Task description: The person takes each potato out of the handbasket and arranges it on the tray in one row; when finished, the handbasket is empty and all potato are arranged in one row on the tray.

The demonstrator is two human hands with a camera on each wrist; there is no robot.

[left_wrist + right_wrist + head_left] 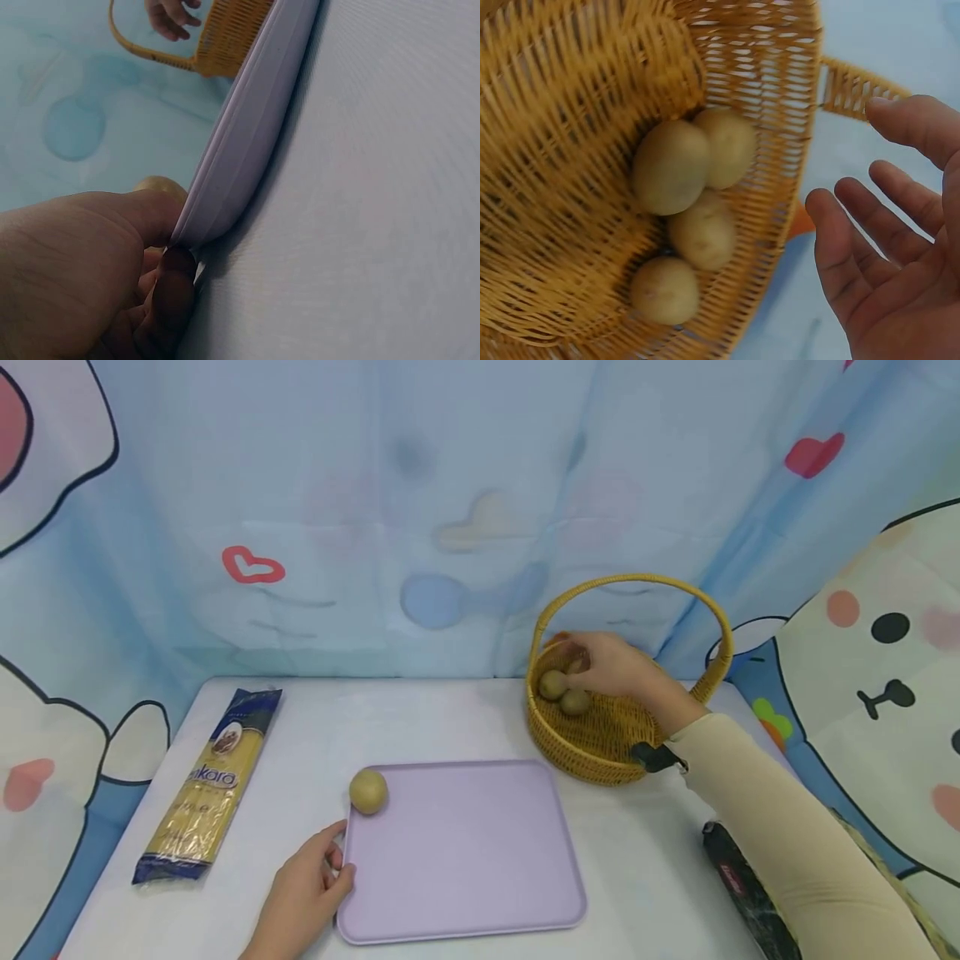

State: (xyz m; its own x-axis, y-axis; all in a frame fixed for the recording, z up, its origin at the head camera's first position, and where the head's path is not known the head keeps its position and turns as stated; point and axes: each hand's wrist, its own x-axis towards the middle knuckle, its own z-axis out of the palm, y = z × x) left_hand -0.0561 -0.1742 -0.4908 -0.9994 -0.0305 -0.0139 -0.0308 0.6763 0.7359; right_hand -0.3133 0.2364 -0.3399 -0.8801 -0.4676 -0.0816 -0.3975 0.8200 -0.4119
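Note:
A lilac tray point(465, 860) lies flat at the middle of the white table. My left hand point(339, 860) pinches its near-left rim, thumb on top and fingers underneath, as the left wrist view shows on the tray's edge point(255, 127). One potato point(368, 791) sits on the tray's far-left corner. My right hand point(583, 664) reaches into a yellow wicker basket point(600, 739) at the back right. In the right wrist view that hand point(859, 221) is spread and holds nothing, just beside several potatoes point(671, 166) lying on the basket's floor point(562, 112).
A packet of spaghetti point(210, 777) lies lengthwise on the table's left side. A dark object point(738, 885) rests near the right edge under my right forearm. The basket's tall hoop handle point(637, 581) arches over my right hand. A cartoon curtain backs the table.

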